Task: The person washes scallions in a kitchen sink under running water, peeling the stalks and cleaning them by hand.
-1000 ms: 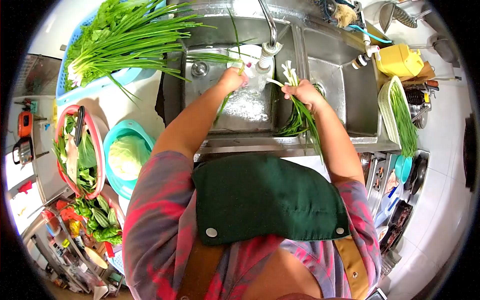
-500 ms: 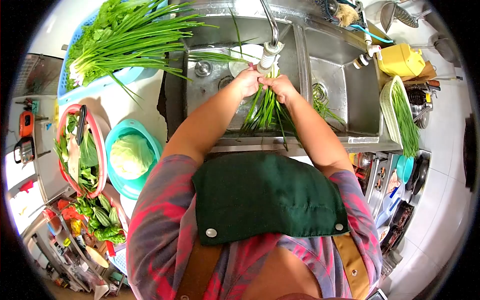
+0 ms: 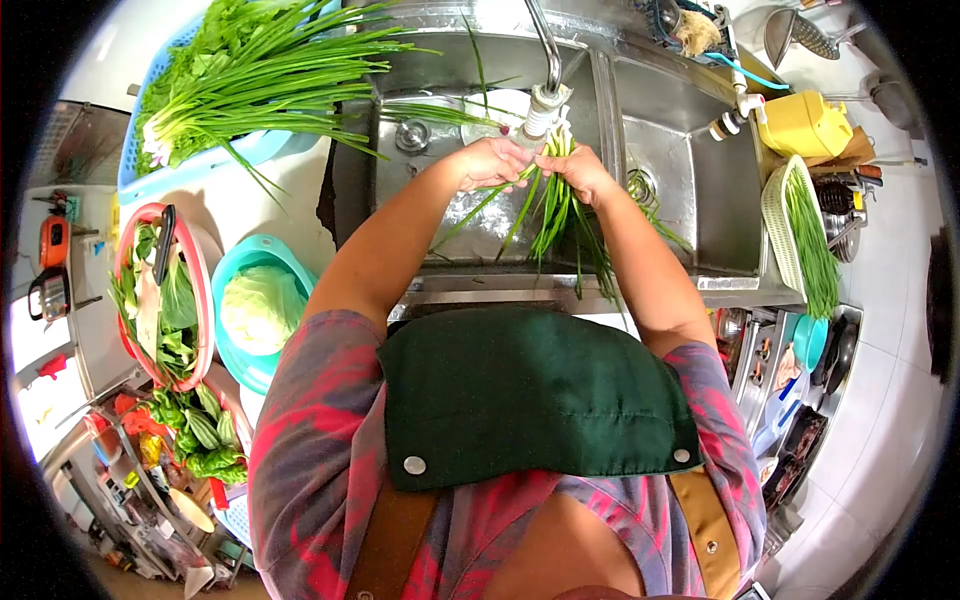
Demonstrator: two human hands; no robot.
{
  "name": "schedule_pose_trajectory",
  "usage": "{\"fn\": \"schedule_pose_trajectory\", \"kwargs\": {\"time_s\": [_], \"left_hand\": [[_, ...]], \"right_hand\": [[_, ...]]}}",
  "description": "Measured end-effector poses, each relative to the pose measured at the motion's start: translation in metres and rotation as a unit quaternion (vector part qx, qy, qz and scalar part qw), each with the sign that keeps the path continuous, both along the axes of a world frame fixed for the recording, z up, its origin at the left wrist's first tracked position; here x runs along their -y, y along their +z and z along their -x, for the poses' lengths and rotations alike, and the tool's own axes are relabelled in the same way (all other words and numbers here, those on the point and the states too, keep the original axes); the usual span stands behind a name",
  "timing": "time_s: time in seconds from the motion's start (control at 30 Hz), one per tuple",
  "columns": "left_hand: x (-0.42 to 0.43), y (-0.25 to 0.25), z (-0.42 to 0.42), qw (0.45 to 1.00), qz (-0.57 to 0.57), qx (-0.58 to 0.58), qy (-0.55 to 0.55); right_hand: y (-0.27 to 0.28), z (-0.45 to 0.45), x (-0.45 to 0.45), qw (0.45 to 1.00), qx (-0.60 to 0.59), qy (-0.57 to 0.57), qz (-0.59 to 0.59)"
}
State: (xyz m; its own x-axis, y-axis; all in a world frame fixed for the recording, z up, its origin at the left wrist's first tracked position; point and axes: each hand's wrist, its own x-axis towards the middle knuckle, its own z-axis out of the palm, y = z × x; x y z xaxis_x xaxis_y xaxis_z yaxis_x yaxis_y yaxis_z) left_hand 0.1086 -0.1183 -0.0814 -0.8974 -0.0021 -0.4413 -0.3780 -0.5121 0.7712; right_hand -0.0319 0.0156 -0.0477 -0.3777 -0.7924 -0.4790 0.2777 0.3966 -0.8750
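Over the left basin of the steel sink (image 3: 607, 120), my right hand (image 3: 582, 173) is closed round a bunch of green onions (image 3: 560, 225). Their white ends point up by the faucet (image 3: 544, 108), and the green leaves hang toward the front rim. My left hand (image 3: 495, 163) is beside it, fingers curled on a thin green onion stalk (image 3: 470, 215) that slants down to the left. Both hands are just below the faucet's white nozzle. Behind my left hand lie a white plate (image 3: 510, 103), partly hidden, and more long green leaves.
On the left stand a blue basket (image 3: 128, 160) of green onions and leafy greens, a red-rimmed basin (image 3: 208, 330) of greens and a teal basin (image 3: 262, 375) with a cabbage (image 3: 262, 310). On the right are a white basket (image 3: 778, 225) of green stalks and a yellow jug (image 3: 805, 125).
My hands have drawn apart. My left hand has moved left with a thin stalk, and my right hand has shifted slightly right with the bunch.
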Motion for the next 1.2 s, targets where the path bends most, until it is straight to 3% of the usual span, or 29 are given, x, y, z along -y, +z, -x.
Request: {"fn": "schedule_pose_trajectory", "kwargs": {"time_s": [0.2, 0.4, 0.53, 0.63, 0.77, 0.83, 0.9, 0.93, 1.0, 1.03, 1.1, 1.13, 1.17, 1.2], "left_hand": [[0.003, 0.001, -0.010, 0.999, 0.010, 0.031, 0.022], [0.008, 0.003, -0.014, 0.995, 0.095, 0.023, 0.032], [0.012, -0.018, -0.020, 0.993, 0.111, -0.012, 0.048], [0.023, -0.053, -0.034, 0.909, 0.393, 0.044, -0.130], [-0.002, -0.020, -0.052, 0.865, 0.489, 0.099, -0.056], [-0.012, -0.007, -0.054, 0.835, 0.534, 0.127, -0.023], [-0.015, -0.047, -0.033, 0.920, 0.390, -0.023, 0.042], [-0.030, -0.040, -0.027, 0.973, 0.137, -0.127, 0.134], [-0.034, -0.042, -0.020, 0.977, 0.075, -0.107, 0.169], [-0.032, -0.048, -0.018, 0.981, 0.034, -0.088, 0.171], [-0.030, -0.048, -0.013, 0.991, -0.048, -0.029, 0.118], [-0.032, -0.041, -0.010, 0.992, -0.090, 0.000, 0.088], [-0.034, -0.036, -0.006, 0.997, -0.004, 0.017, 0.078], [-0.032, -0.023, -0.001, 0.995, 0.041, 0.049, 0.081]], "right_hand": [[-0.012, -0.005, 0.010, 0.999, -0.029, 0.012, -0.020], [-0.023, -0.010, 0.019, 0.999, 0.048, -0.011, 0.020], [-0.027, -0.012, 0.023, 0.982, 0.167, -0.088, 0.010], [-0.041, -0.006, 0.021, 0.978, 0.153, -0.124, 0.059], [-0.052, -0.001, 0.011, 0.990, 0.117, -0.078, 0.024], [-0.053, -0.019, 0.013, 0.997, 0.068, 0.034, -0.030], [-0.062, -0.038, 0.019, 0.992, 0.099, 0.052, -0.061], [-0.057, -0.049, 0.023, 0.991, 0.118, 0.042, -0.046], [-0.040, -0.052, 0.031, 0.994, 0.093, 0.056, -0.023], [-0.057, -0.038, 0.034, 0.989, -0.056, 0.131, 0.036], [-0.083, -0.012, 0.042, 0.976, -0.148, 0.147, 0.067], [-0.055, -0.012, 0.046, 0.956, -0.246, 0.143, 0.067], [-0.065, -0.006, 0.050, 0.959, -0.247, 0.096, 0.097], [-0.065, -0.006, 0.056, 0.957, -0.242, 0.119, 0.108]]}}
